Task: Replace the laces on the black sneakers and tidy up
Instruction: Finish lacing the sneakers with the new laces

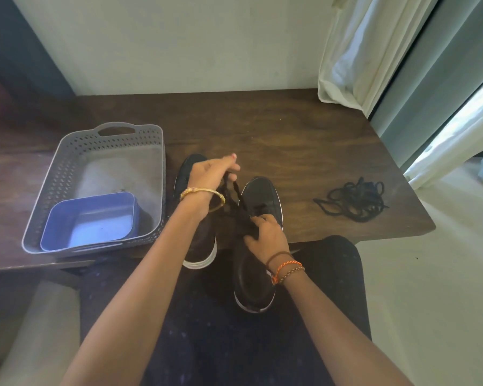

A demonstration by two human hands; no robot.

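Hands pinch a black lace (236,192): left (211,169) above, right (265,234) at the sneaker (258,240)

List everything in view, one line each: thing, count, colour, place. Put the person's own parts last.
sneakers: two, black with white soles, side by side at the table's near edge, heels overhanging toward the lap
lace: one, black, stretched between the two hands above the sneakers
loose laces: one tangled pile, black, on the table's right side
basket: one, grey, perforated, on the table's left side
tub: one, blue, inside the basket's near corner
table: one, dark brown wood
curtain: one, white, upper right
left hand: fingers pinch the lace, gold bangle on wrist
right hand: grips the lace at the right sneaker, thread bands on wrist
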